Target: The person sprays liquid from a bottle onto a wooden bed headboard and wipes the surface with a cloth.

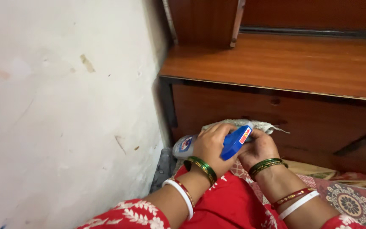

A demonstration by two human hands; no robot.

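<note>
While it lies on its side below the wooden shelf, the bottle shows a clear body with a blue label at the wall end and a blue cap toward the shelf. Left hand wraps its middle; right hand closes on the cap, a grey cloth behind them under the shelf.

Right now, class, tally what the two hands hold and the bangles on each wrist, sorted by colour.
Spray bottle: 1
Cloth: 1
Green bangle stacks: 2, left, right
White bangles: 2, left, right
Red bangles: 2, left, right
Total: 8
</note>
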